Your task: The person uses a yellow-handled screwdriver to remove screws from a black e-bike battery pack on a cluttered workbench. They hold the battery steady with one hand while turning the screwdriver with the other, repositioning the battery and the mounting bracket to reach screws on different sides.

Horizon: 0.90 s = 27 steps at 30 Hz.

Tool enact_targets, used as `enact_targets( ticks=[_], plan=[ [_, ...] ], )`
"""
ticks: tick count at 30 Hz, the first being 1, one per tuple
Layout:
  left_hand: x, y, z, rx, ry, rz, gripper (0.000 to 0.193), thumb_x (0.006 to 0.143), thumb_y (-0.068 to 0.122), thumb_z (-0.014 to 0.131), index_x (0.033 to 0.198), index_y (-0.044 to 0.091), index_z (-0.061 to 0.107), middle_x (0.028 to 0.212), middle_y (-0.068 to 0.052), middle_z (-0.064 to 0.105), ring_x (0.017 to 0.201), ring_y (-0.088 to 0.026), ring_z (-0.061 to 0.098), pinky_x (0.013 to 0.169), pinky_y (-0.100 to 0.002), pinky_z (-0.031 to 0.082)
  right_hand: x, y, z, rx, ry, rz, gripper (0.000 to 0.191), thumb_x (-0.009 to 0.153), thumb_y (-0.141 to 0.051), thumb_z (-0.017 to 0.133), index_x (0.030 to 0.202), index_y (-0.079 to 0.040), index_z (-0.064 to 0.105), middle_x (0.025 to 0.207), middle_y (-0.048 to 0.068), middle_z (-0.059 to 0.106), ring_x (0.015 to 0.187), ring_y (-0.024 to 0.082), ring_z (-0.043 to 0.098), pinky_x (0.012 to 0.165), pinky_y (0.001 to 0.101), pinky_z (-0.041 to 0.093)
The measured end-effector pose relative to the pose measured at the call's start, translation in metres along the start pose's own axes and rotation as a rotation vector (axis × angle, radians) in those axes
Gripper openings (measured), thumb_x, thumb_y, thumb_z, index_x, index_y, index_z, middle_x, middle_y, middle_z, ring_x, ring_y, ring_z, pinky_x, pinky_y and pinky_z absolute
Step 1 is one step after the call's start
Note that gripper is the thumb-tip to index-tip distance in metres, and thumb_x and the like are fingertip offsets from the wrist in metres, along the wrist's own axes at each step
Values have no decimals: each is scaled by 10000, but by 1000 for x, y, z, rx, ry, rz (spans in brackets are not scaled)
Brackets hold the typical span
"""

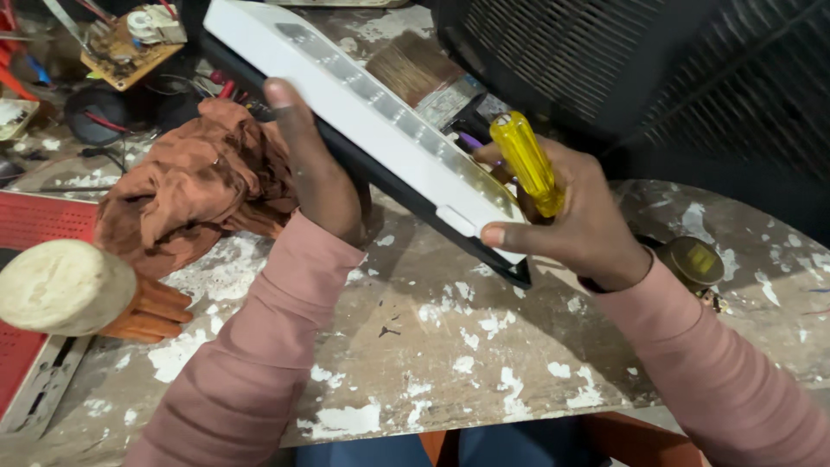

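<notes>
Both hands grip a long white plastic lamp housing with a black backing, held tilted above a paint-flecked, worn workbench top. Left hand wraps the housing's near edge about midway along, thumb laid up against the white face beside a strip of small clear lenses. Right hand closes on two things at once: its thumb presses the lower corner of the housing, while the fingers curl round a yellow translucent screwdriver handle, which stands up out of the fist.

The housing's long axis runs on a diagonal, from the far left, high in the view, down to the near right, where the right hand is. That lower end is the part closest to the tool, so the right hand is the nearer one to it; the left steadies the middle. The screwdriver's shaft and tip are hidden behind the hand and housing, so where the tip rests cannot be told.

Behind the housing lies a wide flat paintbrush with brown bristles. A crumpled rust-brown cloth sits at left, just beside the left hand, and a pale round mallet head lies nearer the bench edge. A small brass-coloured round tin rests beyond the right wrist.
</notes>
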<state>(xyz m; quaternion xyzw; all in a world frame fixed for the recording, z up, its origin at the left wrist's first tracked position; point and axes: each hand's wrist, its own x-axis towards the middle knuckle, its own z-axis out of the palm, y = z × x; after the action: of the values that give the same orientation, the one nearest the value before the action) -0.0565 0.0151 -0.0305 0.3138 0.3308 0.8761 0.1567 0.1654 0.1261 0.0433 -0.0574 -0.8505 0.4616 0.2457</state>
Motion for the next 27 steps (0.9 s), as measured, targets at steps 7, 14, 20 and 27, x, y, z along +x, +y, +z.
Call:
enact_targets(
  ticks=[7, 14, 20, 27],
  plan=[
    [4, 4, 1, -17, -23, -137, 926, 991, 674, 528, 1571, -7, 290, 1562, -123, 386, 1455, -218, 386, 1230, -386, 316, 4, 6, -5, 99, -13, 121, 656, 763, -272, 826, 1313, 40, 650, 1175, 104, 702, 1087, 166, 651, 1001, 306, 491],
    [5, 12, 3, -126, -64, -320, 434, 927, 363, 625, 1199, 25, 617, 1085, -90, 672, 1050, -211, 667, 942, -409, 572, 10, 16, -14, 174, -24, 199, 617, 771, -282, 788, 1283, 35, 654, 1123, 125, 714, 999, 180, 670, 915, 305, 529],
    [2, 11, 7, -103, -17, -296, 385, 915, 297, 600, 1192, 29, 597, 1042, -83, 642, 953, -195, 652, 860, -382, 565, 9, 24, -4, -115, -168, 197, 602, 809, -392, 799, 1230, 27, 706, 998, 144, 659, 882, 220, 653, 737, 321, 558],
    [-14, 7, 23, 165, -120, -258, 505, 971, 345, 575, 1291, -46, 588, 1129, -100, 666, 1017, -161, 628, 907, -311, 520, 5, 8, 0, -39, -149, 239, 658, 796, -404, 802, 1275, 22, 655, 1021, 87, 693, 915, 147, 646, 763, 281, 530]
  ],
)
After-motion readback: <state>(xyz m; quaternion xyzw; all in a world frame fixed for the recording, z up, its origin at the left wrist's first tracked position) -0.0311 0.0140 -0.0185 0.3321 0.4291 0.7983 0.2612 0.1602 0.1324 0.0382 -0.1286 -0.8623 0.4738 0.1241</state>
